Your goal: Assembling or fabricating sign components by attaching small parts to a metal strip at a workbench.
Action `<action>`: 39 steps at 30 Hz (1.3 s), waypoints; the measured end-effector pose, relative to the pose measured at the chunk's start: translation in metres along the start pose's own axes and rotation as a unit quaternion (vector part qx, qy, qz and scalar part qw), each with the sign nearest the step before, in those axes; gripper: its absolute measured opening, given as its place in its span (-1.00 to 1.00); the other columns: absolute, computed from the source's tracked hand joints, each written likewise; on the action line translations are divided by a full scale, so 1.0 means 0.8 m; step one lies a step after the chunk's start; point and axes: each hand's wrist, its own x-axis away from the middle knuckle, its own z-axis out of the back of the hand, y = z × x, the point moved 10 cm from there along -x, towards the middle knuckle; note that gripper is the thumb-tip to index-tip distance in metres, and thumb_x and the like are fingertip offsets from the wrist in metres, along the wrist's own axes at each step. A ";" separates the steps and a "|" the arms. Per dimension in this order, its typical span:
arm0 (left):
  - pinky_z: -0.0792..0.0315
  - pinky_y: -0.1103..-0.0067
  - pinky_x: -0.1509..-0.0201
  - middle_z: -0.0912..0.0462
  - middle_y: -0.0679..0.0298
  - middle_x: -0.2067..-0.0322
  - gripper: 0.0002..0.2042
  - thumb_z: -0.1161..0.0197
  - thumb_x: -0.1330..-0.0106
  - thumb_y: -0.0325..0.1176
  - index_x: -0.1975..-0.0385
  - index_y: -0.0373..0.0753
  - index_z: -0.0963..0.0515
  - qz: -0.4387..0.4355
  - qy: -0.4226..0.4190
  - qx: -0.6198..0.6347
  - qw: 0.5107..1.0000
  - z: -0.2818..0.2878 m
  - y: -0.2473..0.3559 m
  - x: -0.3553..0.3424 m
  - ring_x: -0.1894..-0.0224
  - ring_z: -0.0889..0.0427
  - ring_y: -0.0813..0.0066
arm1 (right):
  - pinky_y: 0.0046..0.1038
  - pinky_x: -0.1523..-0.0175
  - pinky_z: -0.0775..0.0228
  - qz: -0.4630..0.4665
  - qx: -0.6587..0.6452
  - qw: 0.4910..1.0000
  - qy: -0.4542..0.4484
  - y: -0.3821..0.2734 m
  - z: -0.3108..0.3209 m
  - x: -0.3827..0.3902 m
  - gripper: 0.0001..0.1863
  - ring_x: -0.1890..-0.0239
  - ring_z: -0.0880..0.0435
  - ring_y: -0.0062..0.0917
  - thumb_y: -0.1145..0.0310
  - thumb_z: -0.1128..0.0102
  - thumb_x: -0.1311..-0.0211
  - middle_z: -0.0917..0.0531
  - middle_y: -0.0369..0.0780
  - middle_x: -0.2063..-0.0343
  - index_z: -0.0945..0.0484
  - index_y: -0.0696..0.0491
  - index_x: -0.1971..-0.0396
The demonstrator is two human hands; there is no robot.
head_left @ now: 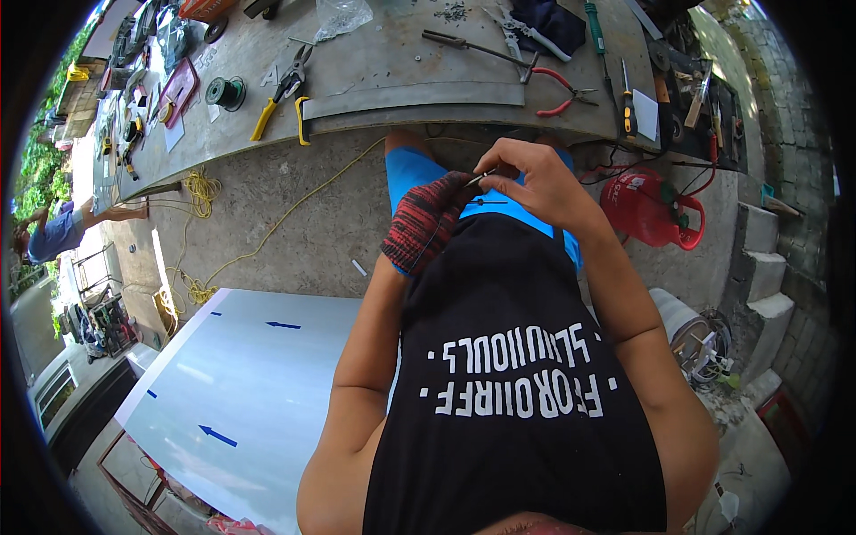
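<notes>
My left hand [423, 218], in a red and black knitted glove, is held in front of my lap with its fingers pinched together. Bare and bent at the fingers, my right hand [538, 181] meets it there. Between the fingertips of both hands is a small thin metal-looking piece [478, 180], mostly covered, so its exact kind is unclear. Beyond the hands, a long flat metal strip [415, 98] lies along the near edge of the workbench [361, 67]. Yellow-handled snips [285, 92] rest to its left, and red-handled pliers [563, 93] to its right.
A screwdriver [629, 111] and a wire spool [226, 93] lie on the bench. At right stands a red gas cylinder [642, 209]. Yellow cord [267, 247] crosses the floor. A large pale sheet with blue arrows [259, 383] is at left, and another person [58, 236] is farther left.
</notes>
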 end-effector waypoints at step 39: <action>-0.59 0.43 0.14 -0.74 0.07 0.27 -0.76 -0.22 -0.29 -0.62 0.07 -0.28 -0.63 -0.031 0.012 0.011 0.999 -0.001 0.012 0.002 0.18 -0.76 0.16 | -0.39 0.29 -0.40 -0.011 0.050 0.998 0.040 -0.013 -0.006 0.014 -0.65 0.47 -0.60 -0.32 0.21 -0.18 -0.44 -0.60 -0.10 0.54 -0.55 0.21 0.43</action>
